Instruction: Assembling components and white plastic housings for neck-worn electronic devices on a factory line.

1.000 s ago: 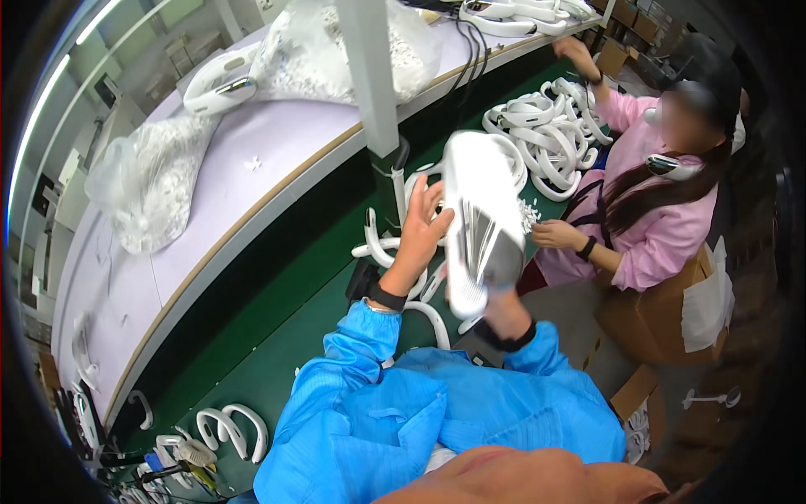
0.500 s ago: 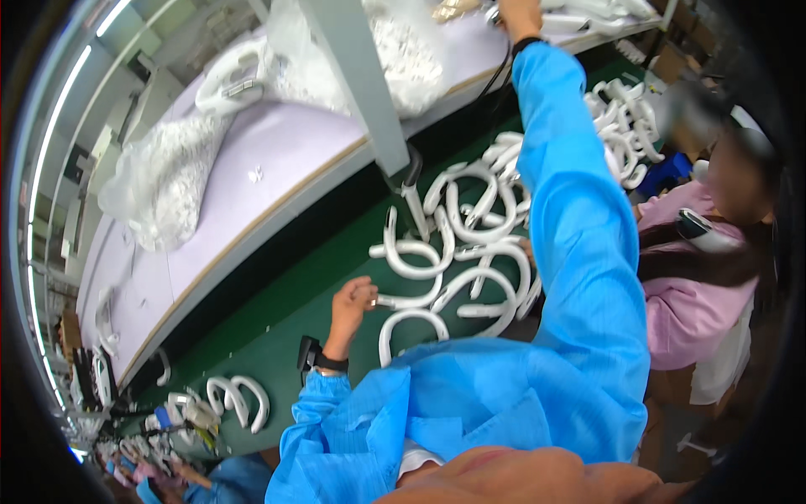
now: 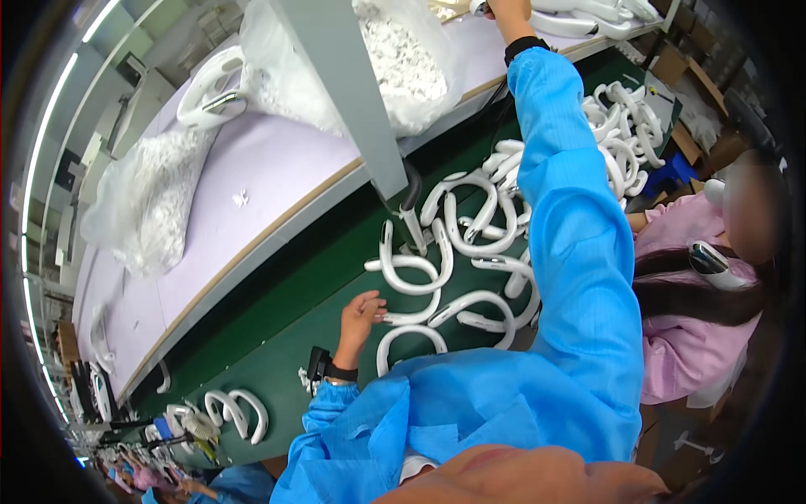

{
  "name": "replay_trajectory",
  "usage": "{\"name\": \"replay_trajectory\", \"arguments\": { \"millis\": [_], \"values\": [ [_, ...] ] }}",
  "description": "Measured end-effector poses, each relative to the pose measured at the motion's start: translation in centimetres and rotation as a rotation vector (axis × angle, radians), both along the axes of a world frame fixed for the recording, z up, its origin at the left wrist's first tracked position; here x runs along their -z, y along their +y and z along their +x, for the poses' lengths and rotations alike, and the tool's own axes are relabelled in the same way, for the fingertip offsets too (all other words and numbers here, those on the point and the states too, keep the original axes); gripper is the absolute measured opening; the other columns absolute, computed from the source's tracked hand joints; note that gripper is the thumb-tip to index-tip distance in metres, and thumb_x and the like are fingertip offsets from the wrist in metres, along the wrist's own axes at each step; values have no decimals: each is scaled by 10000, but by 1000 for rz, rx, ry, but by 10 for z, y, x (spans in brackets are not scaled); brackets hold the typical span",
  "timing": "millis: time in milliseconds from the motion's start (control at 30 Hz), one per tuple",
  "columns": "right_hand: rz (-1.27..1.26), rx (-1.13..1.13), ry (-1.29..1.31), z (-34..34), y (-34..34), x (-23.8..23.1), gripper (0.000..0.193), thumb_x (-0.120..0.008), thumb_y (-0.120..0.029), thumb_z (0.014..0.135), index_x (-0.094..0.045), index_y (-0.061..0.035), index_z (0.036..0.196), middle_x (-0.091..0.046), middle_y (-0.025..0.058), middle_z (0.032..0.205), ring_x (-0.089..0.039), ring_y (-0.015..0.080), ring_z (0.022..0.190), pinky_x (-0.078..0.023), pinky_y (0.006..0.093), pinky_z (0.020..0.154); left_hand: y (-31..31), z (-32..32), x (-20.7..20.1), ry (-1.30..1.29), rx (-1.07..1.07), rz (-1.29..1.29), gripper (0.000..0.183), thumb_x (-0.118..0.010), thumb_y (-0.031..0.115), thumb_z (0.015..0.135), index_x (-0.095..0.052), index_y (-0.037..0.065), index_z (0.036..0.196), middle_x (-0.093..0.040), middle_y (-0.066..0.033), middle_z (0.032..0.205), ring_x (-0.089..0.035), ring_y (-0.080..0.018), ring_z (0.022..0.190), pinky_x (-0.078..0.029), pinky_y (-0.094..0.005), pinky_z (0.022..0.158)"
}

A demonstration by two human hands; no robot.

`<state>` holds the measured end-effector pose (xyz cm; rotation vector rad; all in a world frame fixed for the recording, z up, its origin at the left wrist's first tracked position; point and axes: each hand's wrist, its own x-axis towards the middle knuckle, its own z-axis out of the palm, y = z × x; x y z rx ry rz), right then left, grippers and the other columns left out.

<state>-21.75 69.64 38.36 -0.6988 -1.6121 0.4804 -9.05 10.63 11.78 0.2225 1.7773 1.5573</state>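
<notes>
My left hand [image 3: 359, 317] is low over the green surface, its fingers loosely apart at the end of a white U-shaped piece [image 3: 411, 317] that looks like a neck fan. Whether the fingertips touch it is hard to see. More white curved pieces [image 3: 483, 248] lie in a loose pile to the right, partly hidden by my blue sleeve. My right arm reaches far up to the lilac shelf, where my right hand [image 3: 510, 10] is closed around something small with a dark, shiny end. The top edge of the picture cuts this hand off.
A grey post [image 3: 340, 84] rises between shelf and green surface [image 3: 277, 353]. Clear bags of small white parts [image 3: 151, 197] rest on the shelf [image 3: 277, 181], beside a white curved piece [image 3: 210, 92]. A person in pink [image 3: 693, 336] is close on my right.
The view has shifted slightly. My left hand's fingers have loosened from the tip of the white curved piece. My right hand stays at the shelf, and the person in pink has turned.
</notes>
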Motion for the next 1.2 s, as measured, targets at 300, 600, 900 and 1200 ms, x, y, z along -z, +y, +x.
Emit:
{"name": "replay_trajectory", "arguments": {
  "millis": [300, 600, 900, 1200],
  "values": [
    [-463, 131, -128, 20, 152, -49, 764, -677, -419, 686, -396, 121, 1147, -658, 198, 957, -661, 317, 885, -523, 362, 778, -27, -16, 11, 4, -130, -49, 305, -537, 142, 905, -540, -27, 1160, -658, -118, 966, -657, -170, 785, -527, -254, 637],
    [-405, 330, -218, 54, 115, -1, 972, -551, -683, 707, -378, 124, 1220, -525, 321, 1176, -518, 411, 1119, -416, 423, 948, -16, -22, 0, 28, -105, -105, 314, -540, 162, 915, -542, -16, 1173, -652, -99, 965, -636, -148, 796, -520, -261, 659],
    [-90, 11, -168, 128, -19, -32, 392, -566, -367, 854, -652, 11, 913, -656, 205, 808, -649, 272, 723, -483, 364, 552, 38, -24, 11, 17, 128, -25, 326, -525, 173, 915, -534, -7, 1187, -641, -91, 993, -616, -141, 826, -497, -253, 712],
    [-466, 45, -510, 348, -236, 276, 162, -624, -159, 783, -680, -29, 861, -653, 158, 754, -646, 269, 681, -490, 353, 649, 24, 40, 41, 230, 336, -84, 269, -613, 130, 842, -591, -7, 1073, -666, -88, 928, -637, -173, 724, -496, -272, 661]
  ]
}}
